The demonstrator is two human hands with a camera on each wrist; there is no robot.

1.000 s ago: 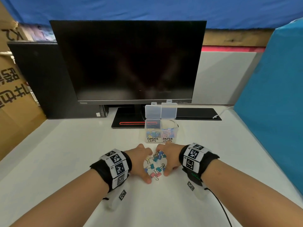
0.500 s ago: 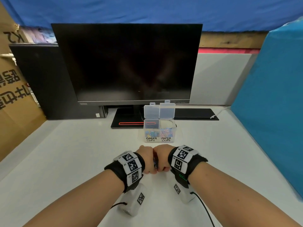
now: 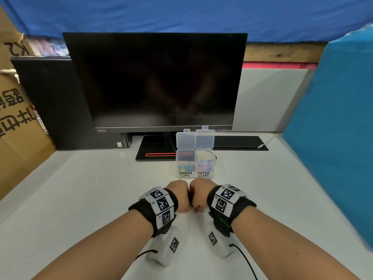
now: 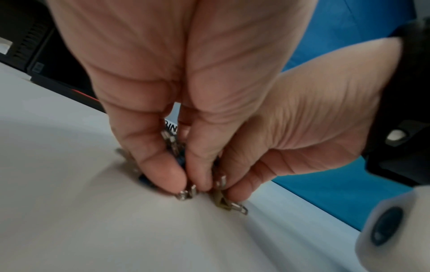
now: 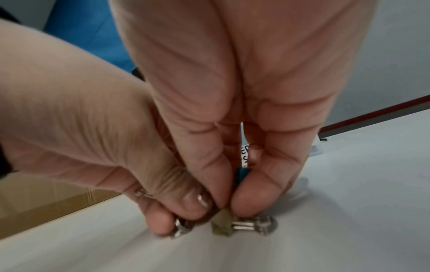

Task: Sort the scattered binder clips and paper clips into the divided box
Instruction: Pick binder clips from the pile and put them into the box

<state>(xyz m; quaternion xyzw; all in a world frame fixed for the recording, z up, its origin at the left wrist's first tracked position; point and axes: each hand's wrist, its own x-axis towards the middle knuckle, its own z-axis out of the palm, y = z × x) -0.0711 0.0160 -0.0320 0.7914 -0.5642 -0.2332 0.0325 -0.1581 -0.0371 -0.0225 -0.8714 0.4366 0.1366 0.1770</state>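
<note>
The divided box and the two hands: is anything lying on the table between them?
No. In the head view, only bare white table separates the divided box from both hands.

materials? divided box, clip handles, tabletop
Divided box: clear plastic, glossy; contents show through.
Clip handles: bare metal, probably steel; silvery and shiny.
Tabletop: smooth matte white, likely laminate; can't confirm.
</note>
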